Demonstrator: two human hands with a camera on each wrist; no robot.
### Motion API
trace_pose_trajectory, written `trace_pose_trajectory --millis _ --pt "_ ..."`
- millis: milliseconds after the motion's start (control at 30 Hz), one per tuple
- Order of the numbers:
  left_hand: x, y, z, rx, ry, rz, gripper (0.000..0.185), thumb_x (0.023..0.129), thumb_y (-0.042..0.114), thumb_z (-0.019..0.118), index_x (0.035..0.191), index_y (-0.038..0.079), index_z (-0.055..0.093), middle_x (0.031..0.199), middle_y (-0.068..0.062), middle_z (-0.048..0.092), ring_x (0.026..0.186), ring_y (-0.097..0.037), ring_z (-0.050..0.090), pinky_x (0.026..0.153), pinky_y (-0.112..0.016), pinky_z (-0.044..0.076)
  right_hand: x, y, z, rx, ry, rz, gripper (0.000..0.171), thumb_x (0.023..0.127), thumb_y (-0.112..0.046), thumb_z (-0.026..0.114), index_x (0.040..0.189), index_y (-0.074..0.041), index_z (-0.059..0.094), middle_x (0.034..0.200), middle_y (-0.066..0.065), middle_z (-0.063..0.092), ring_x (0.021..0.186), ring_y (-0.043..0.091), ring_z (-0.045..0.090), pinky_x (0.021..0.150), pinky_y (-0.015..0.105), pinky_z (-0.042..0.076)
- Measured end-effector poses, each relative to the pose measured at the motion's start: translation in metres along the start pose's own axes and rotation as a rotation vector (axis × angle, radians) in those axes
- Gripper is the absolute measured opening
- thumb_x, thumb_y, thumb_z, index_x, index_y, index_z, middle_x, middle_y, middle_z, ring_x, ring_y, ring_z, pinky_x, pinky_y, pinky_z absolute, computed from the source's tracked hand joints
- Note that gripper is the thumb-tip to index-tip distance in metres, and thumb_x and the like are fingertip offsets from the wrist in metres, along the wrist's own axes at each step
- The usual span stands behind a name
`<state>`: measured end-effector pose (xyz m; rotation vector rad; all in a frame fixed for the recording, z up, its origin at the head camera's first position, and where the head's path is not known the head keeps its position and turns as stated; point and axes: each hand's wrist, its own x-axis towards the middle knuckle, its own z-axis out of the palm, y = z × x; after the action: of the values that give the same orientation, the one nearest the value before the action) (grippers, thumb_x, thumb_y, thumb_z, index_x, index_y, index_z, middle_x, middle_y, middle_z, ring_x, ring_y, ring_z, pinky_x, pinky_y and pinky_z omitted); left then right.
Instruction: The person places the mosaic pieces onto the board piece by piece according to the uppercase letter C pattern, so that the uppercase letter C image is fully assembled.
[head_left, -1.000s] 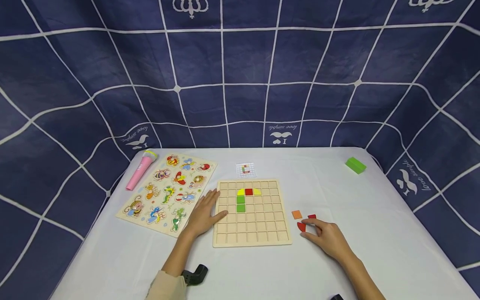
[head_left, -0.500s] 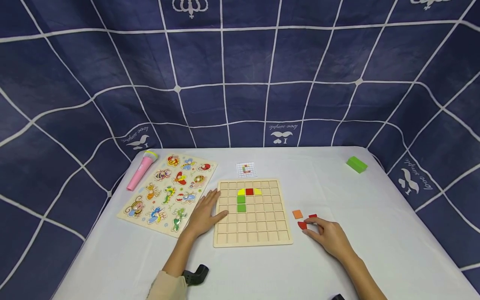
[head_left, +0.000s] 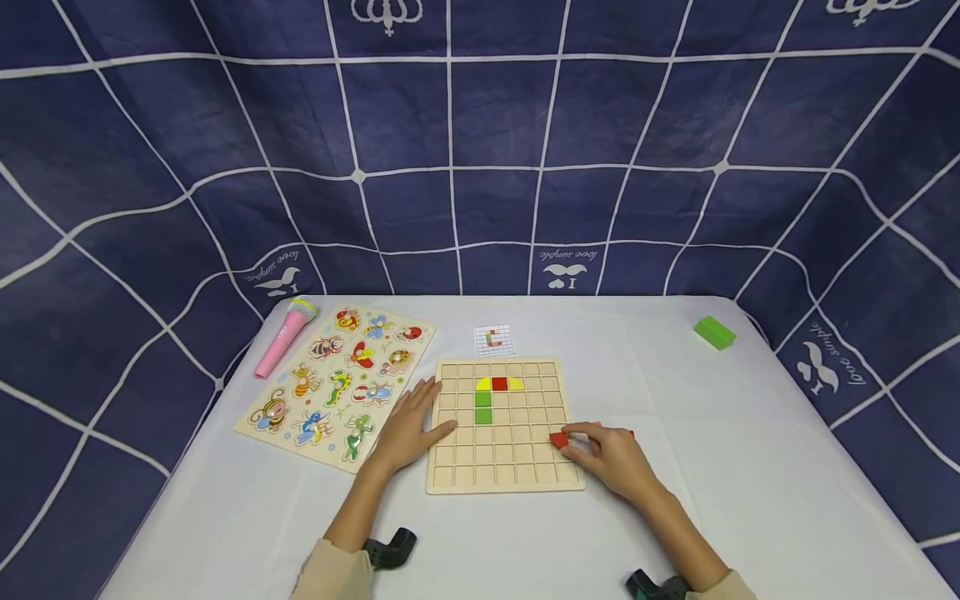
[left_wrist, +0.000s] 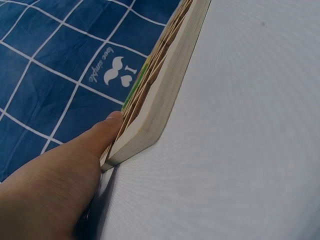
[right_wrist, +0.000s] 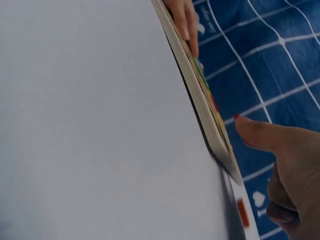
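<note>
Currently, the right hand (head_left: 611, 458) holds a small red piece (head_left: 558, 439) in a fingertip pinch over the right edge of the wooden grid board (head_left: 504, 475), level with its middle rows. Judged by its look, the red piece is a thin, rigid, painted wooden tile: light, not fragile, and smooth enough to slip, so it is best taken by its edges between thumb and forefinger. That is how the grip stands here: the fingers are curled close about the tile, with little opening beyond the tile's own thickness. The left hand (head_left: 411, 429) lies flat with straight fingers against the left edge of the board, thumb (left_wrist: 102, 131) on the board's rim; it holds nothing and steadies the board on the white surface (head_left: 750, 467). On the board, a yellow piece (head_left: 482, 384), a red square (head_left: 499, 384) and a second yellow piece (head_left: 516, 383) fill one far row, and two green squares (head_left: 482, 407) sit below the first yellow one. Another red piece (head_left: 628, 433) is partly hidden behind the right hand. A small pattern card (head_left: 493, 339) lies just beyond the board. To the left lie an animal puzzle board (head_left: 337, 383) and a pink toy microphone (head_left: 283, 337); a green block (head_left: 714, 332) sits at the far right.
</note>
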<state>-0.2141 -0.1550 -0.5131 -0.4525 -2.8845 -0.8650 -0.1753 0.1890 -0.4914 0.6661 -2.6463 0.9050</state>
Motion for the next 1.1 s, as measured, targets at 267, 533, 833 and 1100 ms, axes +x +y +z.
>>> trace_pose_trajectory --millis 267,533,833,1100 --pt "-0.001 0.001 -0.001 -0.001 -0.005 0.002 0.081 0.085 0.055 0.056 0.144 0.007 0.031 0.149 -0.013 0.026 0.138 -0.028 0.017 0.112 -0.042 0.008 0.028 -0.034 0.037 0.019 -0.067 -0.017 0.030 0.076 -0.036 0.075 0.100 -0.020 0.071 0.046 -0.017 0.028 0.044 -0.003 0.020 0.041 0.016 0.020" --pt "0.000 0.002 -0.002 0.011 0.001 0.002 0.078 0.085 0.052 0.058 0.144 0.008 0.032 0.148 -0.014 0.027 0.138 -0.028 0.018 0.112 -0.042 0.009 0.046 -0.053 0.065 0.022 -0.078 -0.031 0.030 0.078 -0.036 0.073 0.100 -0.016 0.071 0.076 -0.007 0.068 0.052 0.002 0.043 0.050 0.021 0.042" --pt "-0.001 0.003 -0.002 0.007 0.002 0.004 0.077 0.085 0.050 0.059 0.143 0.007 0.033 0.148 -0.015 0.028 0.137 -0.029 0.019 0.112 -0.042 0.009 0.051 -0.058 0.074 -0.017 -0.067 -0.031 0.032 0.076 -0.037 0.074 0.099 -0.014 0.071 0.076 -0.007 0.067 0.046 0.001 0.027 0.043 0.018 0.030" --pt "-0.001 0.003 -0.003 0.006 0.007 0.010 0.077 0.085 0.050 0.059 0.143 0.007 0.033 0.148 -0.015 0.028 0.137 -0.030 0.019 0.112 -0.043 0.010 0.051 -0.057 0.077 -0.034 -0.051 -0.032 0.035 0.074 -0.040 0.074 0.099 -0.014 0.071 0.072 -0.007 0.066 0.044 0.001 0.025 0.040 0.018 0.025"
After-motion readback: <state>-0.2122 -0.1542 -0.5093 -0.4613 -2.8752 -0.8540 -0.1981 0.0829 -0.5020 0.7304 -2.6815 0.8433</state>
